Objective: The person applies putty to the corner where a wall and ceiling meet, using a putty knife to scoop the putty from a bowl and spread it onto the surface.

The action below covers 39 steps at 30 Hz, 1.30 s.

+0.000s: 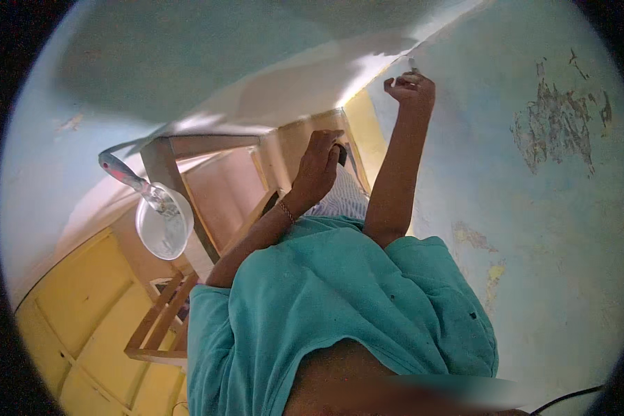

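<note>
My right hand is raised against the pale blue wall, close to the bright line where two surfaces meet. Its fingers are curled round a small grey tool whose end points at the wall; its exact kind is too small to tell. Lower and to the left, my left hand is closed in front of my chest. A dark rounded thing shows beside its fingers, and I cannot tell whether it is held. Farther left is a white plastic tub, with a grey-and-red-handled tool leaning out of it.
The blue wall has a large patch of peeled paint at the right. A wooden frame stands beside the tub. Below it are a wooden slatted piece and a yellow panelled surface. A black cable runs at lower right.
</note>
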Motion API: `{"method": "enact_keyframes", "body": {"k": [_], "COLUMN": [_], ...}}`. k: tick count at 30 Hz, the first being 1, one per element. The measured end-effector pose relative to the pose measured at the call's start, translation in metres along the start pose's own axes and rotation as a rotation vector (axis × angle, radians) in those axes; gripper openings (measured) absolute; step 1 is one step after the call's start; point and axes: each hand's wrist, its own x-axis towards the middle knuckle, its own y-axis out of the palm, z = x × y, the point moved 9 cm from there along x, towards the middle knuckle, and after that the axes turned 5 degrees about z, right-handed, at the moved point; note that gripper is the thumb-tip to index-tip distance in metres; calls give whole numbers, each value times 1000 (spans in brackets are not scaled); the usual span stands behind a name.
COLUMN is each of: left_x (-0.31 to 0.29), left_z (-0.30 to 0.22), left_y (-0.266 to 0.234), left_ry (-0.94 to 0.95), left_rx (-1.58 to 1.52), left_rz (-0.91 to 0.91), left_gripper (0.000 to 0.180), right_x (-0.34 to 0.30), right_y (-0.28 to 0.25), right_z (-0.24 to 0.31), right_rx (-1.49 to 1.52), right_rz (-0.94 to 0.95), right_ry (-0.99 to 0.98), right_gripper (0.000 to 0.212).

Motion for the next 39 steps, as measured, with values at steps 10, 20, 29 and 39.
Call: {"method": "enact_keyframes", "body": {"k": [10, 20, 29, 39], "left_x": [25, 47, 36, 20], "left_z": [-10, -15, -12, -13], "left_y": [11, 17, 13, 4], "left_ry": [60, 2, -41, 24], "left_rx": [6, -26, -73, -93], "left_rz": [-18, 45, 25, -59], "left_gripper": [28, 28, 28, 30], "right_x": [49, 59, 28, -56], "right_y": [12, 21, 68, 77], "right_z": [-35, -34, 4, 63], "right_rx": [257, 382, 370, -255], "right_rz": [136, 179, 342, 396], "right_ry": [109, 141, 113, -244], "right_gripper": [17, 7, 12, 17]}}
